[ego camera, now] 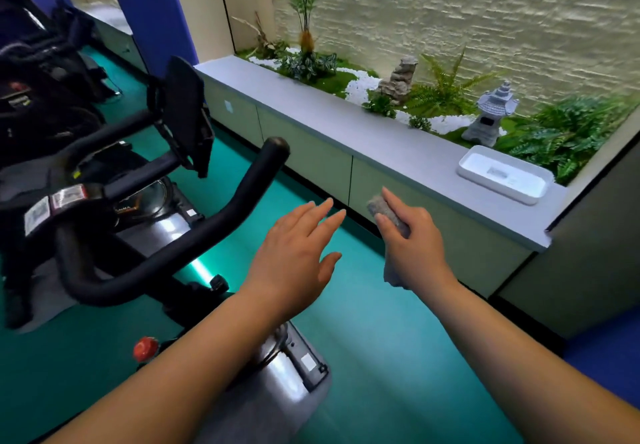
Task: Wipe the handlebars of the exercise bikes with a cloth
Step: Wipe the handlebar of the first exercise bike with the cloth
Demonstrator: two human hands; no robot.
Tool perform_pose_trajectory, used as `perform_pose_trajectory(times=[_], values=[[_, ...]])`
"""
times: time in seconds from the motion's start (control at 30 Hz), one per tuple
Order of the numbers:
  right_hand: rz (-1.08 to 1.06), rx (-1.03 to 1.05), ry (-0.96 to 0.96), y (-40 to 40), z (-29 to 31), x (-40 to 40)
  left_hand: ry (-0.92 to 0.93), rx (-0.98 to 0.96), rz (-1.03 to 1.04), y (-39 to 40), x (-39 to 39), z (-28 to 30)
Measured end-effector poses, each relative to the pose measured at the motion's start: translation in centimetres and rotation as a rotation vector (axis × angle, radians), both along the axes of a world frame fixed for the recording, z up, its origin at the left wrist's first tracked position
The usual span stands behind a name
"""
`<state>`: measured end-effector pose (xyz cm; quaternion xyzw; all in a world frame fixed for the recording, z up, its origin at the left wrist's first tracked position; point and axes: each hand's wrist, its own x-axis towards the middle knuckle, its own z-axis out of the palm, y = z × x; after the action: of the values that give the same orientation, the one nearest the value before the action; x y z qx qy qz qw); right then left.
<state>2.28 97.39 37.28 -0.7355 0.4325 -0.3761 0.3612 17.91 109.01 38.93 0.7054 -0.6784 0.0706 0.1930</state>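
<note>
Cloth: a small grey rag, bunched under the right hand, whose fingers curl over it and pinch it against the palm; one tuft pokes out past the fingertips and another hangs below the wrist. It looks soft, light and limp, so it will fold round a tube readily but can slip out of a loose pinch. Better, I judge, to spread it across the palm and wrap it round the bar.

Relative to the handlebar, the cloth is off to the right and apart from it, in the air in front of the counter. The left hand hovers just right of the bar, fingers straight and spread, holding nothing and touching nothing.

The bar is a black curved tube, seemingly rigid with a matte, grippy coat, rising to a rounded tip. It should take firm rubbing; the free hand could steady it near the bend.
</note>
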Motion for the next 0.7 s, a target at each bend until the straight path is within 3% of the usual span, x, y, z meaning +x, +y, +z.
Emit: perform_pose_trajectory(times=[0.13, 0.27, 0.47, 0.7], values=[[0.046, 0.047, -0.054, 1.3, 2.5, 0.9, 0.074, -0.11, -0.051, 1.2, -0.3, 3.2], [0.086, 0.045, -0.119, 2.5, 4.2, 1.5, 0.009, -0.204, 0.015, 2.2, 1.8, 6.1], [0.133, -0.026, -0.121, 4.2, 6.7, 3.6, -0.079, -0.184, 0.111, 3.2, 8.5, 9.3], [0.078, -0.192, -0.166, 6.1, 8.5, 8.7, -0.273, -0.126, 0.02, 2.1, 15.7, 10.6]])
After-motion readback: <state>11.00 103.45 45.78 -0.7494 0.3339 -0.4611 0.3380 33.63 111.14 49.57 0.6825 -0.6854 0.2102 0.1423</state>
